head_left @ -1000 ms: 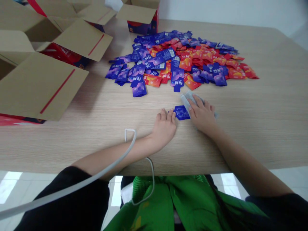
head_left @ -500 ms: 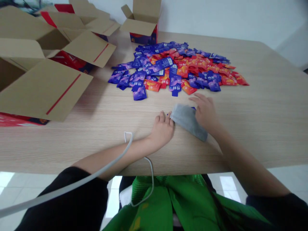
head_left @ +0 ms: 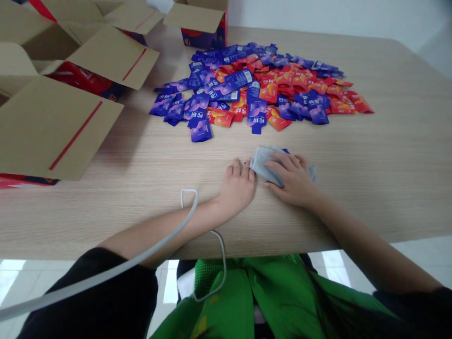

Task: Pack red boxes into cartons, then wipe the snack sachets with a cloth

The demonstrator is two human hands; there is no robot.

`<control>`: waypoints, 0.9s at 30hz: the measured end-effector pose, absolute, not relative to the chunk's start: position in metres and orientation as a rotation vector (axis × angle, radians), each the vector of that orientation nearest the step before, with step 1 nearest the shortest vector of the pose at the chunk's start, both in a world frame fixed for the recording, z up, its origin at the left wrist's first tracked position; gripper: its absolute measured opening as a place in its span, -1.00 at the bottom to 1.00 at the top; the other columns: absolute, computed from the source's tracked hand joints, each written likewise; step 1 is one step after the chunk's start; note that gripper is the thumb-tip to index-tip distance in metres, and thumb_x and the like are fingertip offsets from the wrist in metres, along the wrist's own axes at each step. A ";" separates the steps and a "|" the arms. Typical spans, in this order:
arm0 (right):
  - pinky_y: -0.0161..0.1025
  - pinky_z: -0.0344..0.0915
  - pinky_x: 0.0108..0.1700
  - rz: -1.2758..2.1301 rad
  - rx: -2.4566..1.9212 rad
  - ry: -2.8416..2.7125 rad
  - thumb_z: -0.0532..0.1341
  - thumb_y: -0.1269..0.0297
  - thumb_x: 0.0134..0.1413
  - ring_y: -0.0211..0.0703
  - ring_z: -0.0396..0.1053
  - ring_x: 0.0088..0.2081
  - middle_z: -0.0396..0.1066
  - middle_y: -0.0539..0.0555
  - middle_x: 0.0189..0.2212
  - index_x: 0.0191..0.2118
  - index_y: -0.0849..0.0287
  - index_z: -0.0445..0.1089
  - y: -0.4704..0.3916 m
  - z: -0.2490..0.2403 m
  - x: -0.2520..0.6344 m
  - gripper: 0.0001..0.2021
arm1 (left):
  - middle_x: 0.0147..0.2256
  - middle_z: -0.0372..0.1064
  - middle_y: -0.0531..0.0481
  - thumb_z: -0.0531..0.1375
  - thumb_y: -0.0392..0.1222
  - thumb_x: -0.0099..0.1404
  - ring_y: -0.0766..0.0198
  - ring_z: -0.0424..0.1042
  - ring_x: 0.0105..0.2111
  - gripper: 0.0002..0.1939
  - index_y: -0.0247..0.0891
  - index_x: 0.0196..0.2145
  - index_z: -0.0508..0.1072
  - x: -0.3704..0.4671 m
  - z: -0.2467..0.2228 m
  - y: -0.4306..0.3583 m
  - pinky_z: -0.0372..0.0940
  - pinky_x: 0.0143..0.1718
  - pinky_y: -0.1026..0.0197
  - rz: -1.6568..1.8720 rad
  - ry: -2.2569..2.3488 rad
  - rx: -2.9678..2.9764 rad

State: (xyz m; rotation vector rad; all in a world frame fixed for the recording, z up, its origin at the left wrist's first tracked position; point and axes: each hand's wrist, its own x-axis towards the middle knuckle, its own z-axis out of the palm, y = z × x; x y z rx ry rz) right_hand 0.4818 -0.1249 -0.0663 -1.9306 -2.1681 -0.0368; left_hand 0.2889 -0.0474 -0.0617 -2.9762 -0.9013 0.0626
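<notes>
A folded grey cloth (head_left: 266, 157) lies on the table with a dark blue corner (head_left: 286, 151) of something flat showing beyond its upper edge. The rest of that blue thing is hidden under the cloth. My right hand (head_left: 291, 179) grips the cloth from above, its fingers bent over it and part of the cloth sticking out on the right side. My left hand (head_left: 238, 186) rests palm down, fingers stretched forward and apart. Its fingertips are at the left edge of the cloth, beside a tiny blue bit.
Blue and red-orange sachets (head_left: 257, 113) lie in a loose heap beyond my hands. Open cardboard boxes (head_left: 113, 56) stand at the left, flaps spread over the table (head_left: 158, 165). Another open box (head_left: 203, 37) is at the back. A white cable (head_left: 141, 256) crosses my left forearm.
My right hand has moved down and left onto the cloth, which is now more bunched beneath it. My left hand stays nearly in place. The view has shifted slightly.
</notes>
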 end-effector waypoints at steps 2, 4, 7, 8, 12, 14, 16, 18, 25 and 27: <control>0.30 0.05 0.20 -0.069 -2.048 -2.127 0.17 -0.09 0.21 0.32 0.09 0.29 0.11 0.26 0.37 0.29 0.06 0.29 -0.124 -0.072 0.482 -0.39 | 0.34 0.15 -0.37 -0.07 -0.29 0.49 -0.33 0.16 0.31 -0.47 -0.55 0.33 0.25 0.289 -0.061 -0.048 0.22 0.14 -0.15 0.060 -0.913 -2.973; 0.30 0.16 0.12 -0.069 -2.143 -2.095 0.12 -0.07 0.25 0.37 0.09 0.28 0.05 0.22 0.41 0.37 0.00 0.20 -0.124 -0.075 0.482 -0.37 | 0.36 0.13 -0.34 -0.07 -0.29 0.49 -0.32 0.16 0.31 -0.46 -0.53 0.35 0.21 0.289 -0.060 -0.048 0.22 0.14 -0.15 0.071 -0.921 -2.974; 0.25 0.25 0.05 -0.069 -2.265 -1.993 0.02 0.11 0.32 0.36 0.21 0.18 0.09 0.18 0.40 0.40 -0.01 0.16 -0.125 -0.074 0.486 -0.43 | 0.38 0.09 -0.29 -0.08 -0.29 0.49 -0.35 0.15 0.31 -0.45 -0.51 0.36 0.20 0.289 -0.059 -0.048 0.23 0.14 -0.16 0.100 -0.920 -2.973; 0.22 0.27 0.05 -0.060 -2.281 -1.942 0.00 0.17 0.32 0.32 0.25 0.15 0.12 0.19 0.37 0.40 0.02 0.17 -0.125 -0.072 0.489 -0.44 | 0.38 0.08 -0.29 -0.08 -0.30 0.48 -0.36 0.15 0.31 -0.44 -0.52 0.37 0.19 0.288 -0.059 -0.048 0.24 0.14 -0.16 0.103 -0.916 -2.972; 0.07 0.31 0.07 0.000 -2.240 -1.733 -0.11 0.29 0.33 0.17 0.32 0.11 0.29 0.26 0.22 0.45 0.13 0.04 -0.117 -0.053 0.497 -0.40 | 0.38 0.07 -0.30 -0.07 -0.31 0.48 -0.34 0.16 0.31 -0.44 -0.52 0.37 0.17 0.288 -0.060 -0.048 0.24 0.13 -0.16 0.094 -0.904 -2.974; 0.07 0.28 0.11 -0.052 -2.221 -1.700 -0.14 0.28 0.35 0.17 0.28 0.16 0.24 0.27 0.26 0.48 0.14 -0.05 -0.108 -0.044 0.490 -0.38 | 0.39 0.07 -0.29 -0.07 -0.31 0.48 -0.33 0.16 0.31 -0.44 -0.50 0.37 0.19 0.288 -0.061 -0.047 0.24 0.13 -0.16 0.089 -0.908 -2.975; 0.12 0.23 0.14 -0.129 -2.213 -1.749 -0.12 0.21 0.37 0.21 0.21 0.21 0.12 0.25 0.36 0.47 0.12 -0.01 -0.096 -0.042 0.474 -0.40 | 0.38 0.08 -0.30 -0.07 -0.30 0.48 -0.32 0.16 0.31 -0.45 -0.48 0.37 0.20 0.288 -0.062 -0.047 0.25 0.12 -0.16 0.075 -0.909 -2.975; 0.18 0.18 0.15 -0.149 -2.197 -1.881 -0.09 0.13 0.38 0.26 0.18 0.21 0.06 0.20 0.40 0.43 0.08 0.11 -0.085 -0.048 0.456 -0.43 | 0.35 0.14 -0.34 -0.06 -0.29 0.49 -0.32 0.17 0.31 -0.47 -0.50 0.33 0.25 0.288 -0.062 -0.047 0.25 0.12 -0.15 0.064 -0.910 -2.974; 0.26 0.13 0.11 -0.137 -2.214 -2.002 -0.10 0.11 0.38 0.32 0.12 0.20 0.12 0.14 0.40 0.39 0.07 0.19 -0.080 -0.077 0.452 -0.45 | 0.36 0.12 -0.33 -0.07 -0.31 0.48 -0.31 0.17 0.31 -0.46 -0.55 0.35 0.21 0.290 -0.058 -0.049 0.23 0.17 -0.14 0.111 -0.943 -2.966; 0.29 0.14 0.09 -0.154 -2.282 -1.890 -0.10 0.12 0.37 0.36 0.12 0.19 0.13 0.17 0.39 0.40 0.09 0.18 -0.088 -0.078 0.465 -0.43 | 0.38 0.08 -0.30 -0.07 -0.33 0.47 -0.29 0.16 0.32 -0.44 -0.53 0.37 0.19 0.290 -0.058 -0.049 0.22 0.18 -0.14 0.121 -0.957 -2.969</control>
